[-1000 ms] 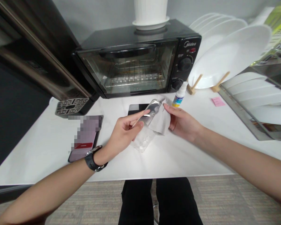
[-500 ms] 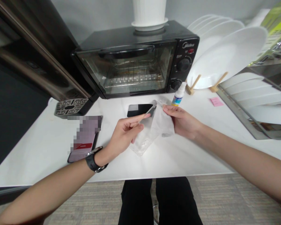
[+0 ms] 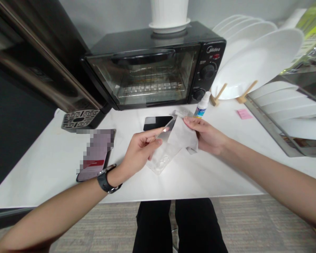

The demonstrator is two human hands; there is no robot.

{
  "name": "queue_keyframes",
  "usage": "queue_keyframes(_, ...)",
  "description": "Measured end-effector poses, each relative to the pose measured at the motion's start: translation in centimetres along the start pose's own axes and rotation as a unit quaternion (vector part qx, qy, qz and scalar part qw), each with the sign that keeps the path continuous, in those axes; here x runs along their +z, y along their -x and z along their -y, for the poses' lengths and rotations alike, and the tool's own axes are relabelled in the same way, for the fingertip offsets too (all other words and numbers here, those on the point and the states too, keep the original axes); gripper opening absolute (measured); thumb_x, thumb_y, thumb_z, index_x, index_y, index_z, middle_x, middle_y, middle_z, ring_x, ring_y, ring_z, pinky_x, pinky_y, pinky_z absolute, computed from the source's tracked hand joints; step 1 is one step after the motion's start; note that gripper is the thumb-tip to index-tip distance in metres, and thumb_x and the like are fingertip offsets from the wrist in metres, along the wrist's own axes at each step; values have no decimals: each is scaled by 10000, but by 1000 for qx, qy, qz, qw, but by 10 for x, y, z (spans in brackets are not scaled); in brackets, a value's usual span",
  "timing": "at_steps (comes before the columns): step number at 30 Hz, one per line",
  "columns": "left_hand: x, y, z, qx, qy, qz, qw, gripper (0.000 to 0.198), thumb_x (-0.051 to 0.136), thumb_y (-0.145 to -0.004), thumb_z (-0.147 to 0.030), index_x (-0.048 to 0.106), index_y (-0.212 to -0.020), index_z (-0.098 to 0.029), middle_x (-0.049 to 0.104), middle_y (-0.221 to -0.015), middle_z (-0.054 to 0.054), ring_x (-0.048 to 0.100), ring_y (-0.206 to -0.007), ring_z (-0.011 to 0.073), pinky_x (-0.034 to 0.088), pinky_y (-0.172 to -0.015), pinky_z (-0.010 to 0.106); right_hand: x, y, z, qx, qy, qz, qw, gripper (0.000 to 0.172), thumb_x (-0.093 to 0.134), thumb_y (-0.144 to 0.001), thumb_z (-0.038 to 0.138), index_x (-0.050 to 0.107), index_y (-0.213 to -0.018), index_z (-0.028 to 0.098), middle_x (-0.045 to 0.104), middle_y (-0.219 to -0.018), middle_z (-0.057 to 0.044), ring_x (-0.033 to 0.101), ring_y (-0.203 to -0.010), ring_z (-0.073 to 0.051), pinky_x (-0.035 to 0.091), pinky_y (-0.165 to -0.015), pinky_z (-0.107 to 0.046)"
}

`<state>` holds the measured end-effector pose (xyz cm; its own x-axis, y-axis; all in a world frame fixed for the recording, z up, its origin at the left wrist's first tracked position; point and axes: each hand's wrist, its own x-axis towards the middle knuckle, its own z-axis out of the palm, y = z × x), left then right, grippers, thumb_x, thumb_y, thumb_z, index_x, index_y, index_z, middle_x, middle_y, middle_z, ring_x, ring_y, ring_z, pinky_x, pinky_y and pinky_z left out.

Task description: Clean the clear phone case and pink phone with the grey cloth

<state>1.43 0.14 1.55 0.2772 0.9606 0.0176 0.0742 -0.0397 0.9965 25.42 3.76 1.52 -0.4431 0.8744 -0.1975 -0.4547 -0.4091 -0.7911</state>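
Observation:
My left hand [image 3: 139, 151] pinches a narrow, clear, shiny strip [image 3: 169, 125], probably glass or film, between thumb and fingers. Its far end reaches into a grey cleaning cloth [image 3: 181, 135], which my right hand [image 3: 204, 135] grips from the right side. Under both hands lies crumpled clear plastic packaging [image 3: 162, 161]. A black glossy slab [image 3: 155, 123] lies on the white table just beyond my left fingertips. A small spray bottle [image 3: 202, 105] stands just past my right hand.
A phone [image 3: 93, 165] with a blurred screen lies left on the white table [image 3: 200, 179]. Behind stand a black toaster oven [image 3: 147, 73] and a drip tray [image 3: 80, 119]. White plates [image 3: 258, 59] lean on wooden stands at right, beside a dish rack [image 3: 284, 123] and a pink note [image 3: 244, 114].
The cloth has shifted right and now wraps more of the strip's end. The strip tilts more steeply than a second ago, and the black slab shows fully beyond my left hand.

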Motion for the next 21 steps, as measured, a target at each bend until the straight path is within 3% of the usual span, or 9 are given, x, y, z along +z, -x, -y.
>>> queue_keyframes(4,-1,-2,-3,13,4,-29,999,497,804,-916,-402,812,-1360,-180,463,-479,-90,394,-451,107,293,-497,260,1,-2,0,-18,25,12,999,373,1008,-682,221,852,-1022,210,849,-912,-9,770,-751,-165,616,-741,-229)
queue_keyframes(7,-1,-2,-5,9,-1,-16,1000,459,812,-914,-458,839,-1328,-263,466,-480,-68,392,-457,125,289,-499,291,0,-2,-4,-32,39,10,999,294,1000,-756,369,846,-947,208,841,-879,-11,755,-715,-164,622,-739,-246)
queue_keyframes(12,1,1,-6,-25,-23,82,996,372,802,-918,-583,882,-1217,-377,442,-509,-36,371,-473,148,270,-481,320,-2,-1,-9,-15,75,-2,997,417,1008,-737,571,785,-743,219,775,-726,15,707,-646,-150,592,-655,-246)
queue_keyframes(14,1,2,-6,-30,-35,94,995,350,794,-924,-590,889,-1191,-384,428,-521,-31,373,-487,153,276,-490,327,0,0,-9,-13,77,-5,997,465,989,-722,656,793,-731,235,765,-700,11,705,-637,-174,599,-645,-281)
queue_keyframes(17,1,3,-6,-23,-26,53,998,358,807,-910,-582,877,-1216,-412,415,-517,-35,361,-491,157,265,-511,336,4,1,-7,-21,80,-14,996,440,992,-701,674,819,-755,273,795,-748,-19,712,-669,-214,624,-693,-336)
queue_keyframes(21,0,2,-4,-16,-6,2,1000,354,844,-884,-539,863,-1229,-461,420,-509,-46,342,-485,150,259,-530,343,5,0,-4,-44,53,-17,998,317,1030,-700,529,825,-775,300,814,-796,-20,702,-682,-196,620,-727,-319)
